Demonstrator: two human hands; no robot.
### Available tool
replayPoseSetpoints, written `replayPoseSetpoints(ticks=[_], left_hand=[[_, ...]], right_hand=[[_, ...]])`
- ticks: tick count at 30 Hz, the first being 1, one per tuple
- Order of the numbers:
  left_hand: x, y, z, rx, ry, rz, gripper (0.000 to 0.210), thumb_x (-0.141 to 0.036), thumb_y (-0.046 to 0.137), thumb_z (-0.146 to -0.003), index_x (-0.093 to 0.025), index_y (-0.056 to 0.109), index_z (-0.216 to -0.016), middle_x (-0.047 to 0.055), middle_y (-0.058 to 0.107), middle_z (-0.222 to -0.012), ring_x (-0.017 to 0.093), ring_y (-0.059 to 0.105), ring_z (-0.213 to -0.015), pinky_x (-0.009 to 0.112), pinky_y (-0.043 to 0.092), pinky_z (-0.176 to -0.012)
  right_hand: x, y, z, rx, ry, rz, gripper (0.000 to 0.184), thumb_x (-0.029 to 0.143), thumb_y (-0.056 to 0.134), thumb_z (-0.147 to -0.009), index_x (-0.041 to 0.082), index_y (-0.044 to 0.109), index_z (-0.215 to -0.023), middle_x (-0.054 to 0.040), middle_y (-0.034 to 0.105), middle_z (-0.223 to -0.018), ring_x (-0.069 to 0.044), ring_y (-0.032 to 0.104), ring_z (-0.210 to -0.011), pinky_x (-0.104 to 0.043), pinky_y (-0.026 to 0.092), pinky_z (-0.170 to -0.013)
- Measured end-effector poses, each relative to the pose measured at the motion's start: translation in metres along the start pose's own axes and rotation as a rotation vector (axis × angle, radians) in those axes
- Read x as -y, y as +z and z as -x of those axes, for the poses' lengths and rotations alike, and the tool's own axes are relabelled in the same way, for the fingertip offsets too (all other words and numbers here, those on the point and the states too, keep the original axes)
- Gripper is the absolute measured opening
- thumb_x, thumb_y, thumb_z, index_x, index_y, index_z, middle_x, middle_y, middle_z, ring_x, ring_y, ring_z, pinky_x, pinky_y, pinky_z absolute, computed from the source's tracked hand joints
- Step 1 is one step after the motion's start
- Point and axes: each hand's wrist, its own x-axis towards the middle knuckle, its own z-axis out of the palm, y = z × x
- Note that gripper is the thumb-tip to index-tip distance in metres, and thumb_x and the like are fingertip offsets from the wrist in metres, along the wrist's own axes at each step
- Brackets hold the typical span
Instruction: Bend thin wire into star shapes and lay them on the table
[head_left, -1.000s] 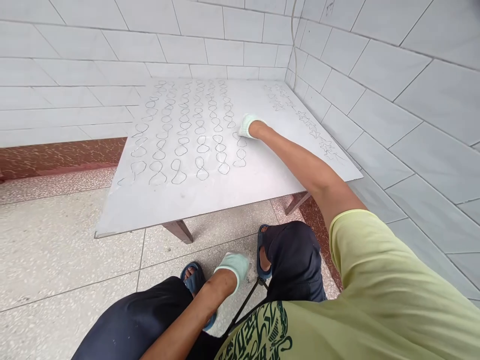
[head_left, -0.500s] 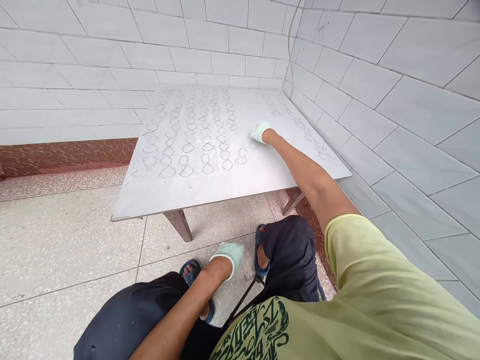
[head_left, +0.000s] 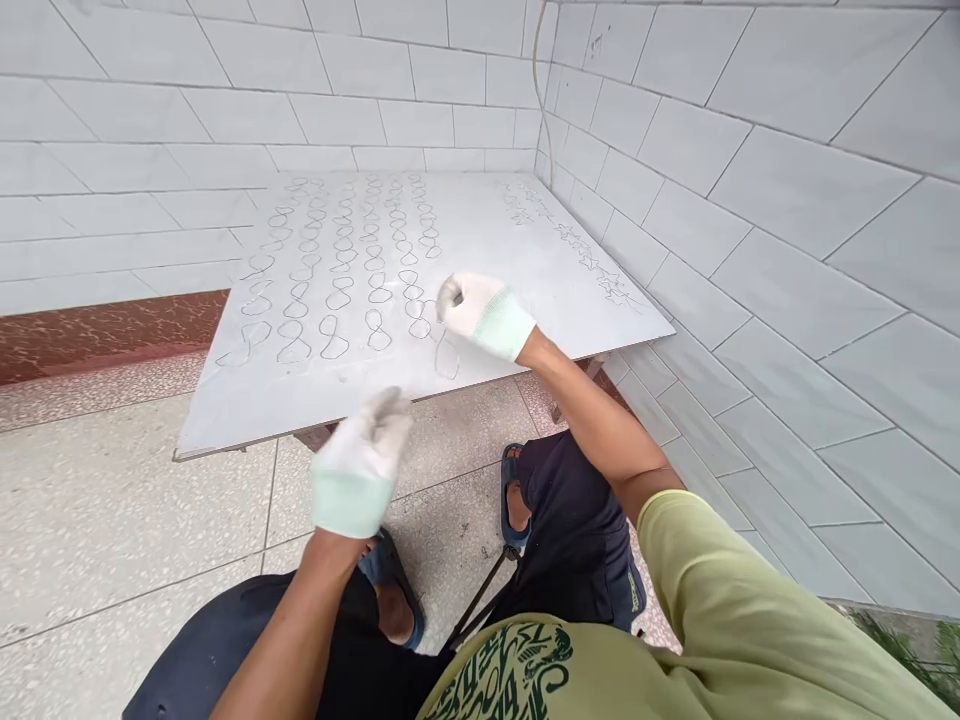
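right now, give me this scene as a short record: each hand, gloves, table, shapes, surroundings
left hand: blurred, in front of the table's near edge; grip unclear
right hand: fingers curled, apparently pinching a thin loop
gloves: white, pale green cuffs, on both hands
table: white top
shapes, left part: figure-eights in columns
shapes, right edge: stars
walls: pale tiles, behind and right
floor: speckled
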Motion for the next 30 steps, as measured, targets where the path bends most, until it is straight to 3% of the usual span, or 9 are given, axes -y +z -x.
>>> replayPoseSetpoints(ticks=[3,6,9,12,16,20,26,30], left_hand=[[-0.031,-0.028,-0.017,-0.136,-0.018,0.12,0.07,-0.065,0.067,-0.107,-0.02,0.07,-0.16,0.016,0.083,-0.152,0.039,0.081,-0.138,0.059,0.06,-0.128],[-0.054,-0.035,-0.03,-0.063,-0.06,0.108,0.058,-0.058,0.075,-0.103,-0.023,0.079,-0.149,0.015,0.087,-0.141,0.039,0.088,-0.118,0.054,0.074,-0.1],[-0.06,-0.027,-0.038,0.023,-0.179,0.154,0.051,-0.052,0.079,-0.098,-0.02,0.085,-0.137,0.013,0.091,-0.109,0.034,0.088,-0.086,0.044,0.074,-0.072],[-0.055,-0.02,-0.042,-0.024,-0.196,0.254,0.045,-0.055,0.078,-0.098,-0.018,0.087,-0.123,0.013,0.091,-0.101,0.03,0.088,-0.087,0.04,0.073,-0.075],[-0.046,-0.021,-0.05,0.0,-0.187,0.345,0.048,-0.061,0.08,-0.096,-0.015,0.087,-0.111,0.014,0.09,-0.098,0.027,0.087,-0.085,0.042,0.073,-0.089],[-0.044,-0.028,-0.055,0.076,-0.188,0.324,0.052,-0.065,0.084,-0.092,-0.014,0.087,-0.103,0.014,0.089,-0.092,0.024,0.084,-0.077,0.039,0.071,-0.084],[-0.041,-0.032,-0.049,0.107,-0.174,0.263,0.051,-0.067,0.084,-0.093,-0.016,0.086,-0.097,0.014,0.088,-0.088,0.025,0.083,-0.075,0.034,0.067,-0.071],[-0.029,-0.037,-0.046,-0.008,-0.17,0.344,0.046,-0.06,0.082,-0.094,-0.015,0.084,-0.102,0.014,0.089,-0.093,0.025,0.083,-0.08,0.036,0.067,-0.077]], right_hand=[[0.023,0.02,0.007,-0.007,-0.031,-0.066,0.02,0.025,0.059,-0.106,0.026,0.062,-0.086,-0.0001,0.078,-0.097,-0.019,0.073,-0.098,-0.034,0.057,-0.095],[0.038,0.032,0.003,-0.013,-0.009,-0.086,0.02,0.022,0.06,-0.103,0.027,0.062,-0.084,0.0009,0.078,-0.096,-0.019,0.072,-0.098,-0.035,0.058,-0.098],[0.042,0.037,-0.001,-0.029,0.068,-0.145,0.022,0.019,0.059,-0.102,0.026,0.062,-0.082,0.0009,0.078,-0.095,-0.019,0.073,-0.099,-0.035,0.059,-0.098],[0.035,0.038,-0.006,-0.019,0.148,-0.229,0.024,0.022,0.066,-0.102,0.025,0.061,-0.079,0.0011,0.076,-0.089,-0.019,0.073,-0.094,-0.035,0.061,-0.095],[0.026,0.034,-0.01,0.116,0.227,-0.439,0.028,0.022,0.071,-0.105,0.024,0.064,-0.078,0.0006,0.077,-0.084,-0.015,0.072,-0.081,-0.028,0.062,-0.08],[0.028,0.026,-0.008,0.194,0.29,-0.547,0.028,0.022,0.077,-0.107,0.022,0.069,-0.08,-0.0008,0.082,-0.086,-0.012,0.072,-0.076,-0.024,0.062,-0.075],[0.034,0.02,0.001,0.284,0.271,-0.517,0.033,0.024,0.082,-0.107,0.021,0.074,-0.075,-0.0019,0.081,-0.079,-0.014,0.075,-0.073,-0.028,0.066,-0.079],[0.03,0.027,0.003,0.319,0.259,-0.534,0.035,0.022,0.078,-0.109,0.021,0.075,-0.074,-0.0028,0.082,-0.077,-0.014,0.076,-0.072,-0.029,0.067,-0.078]])
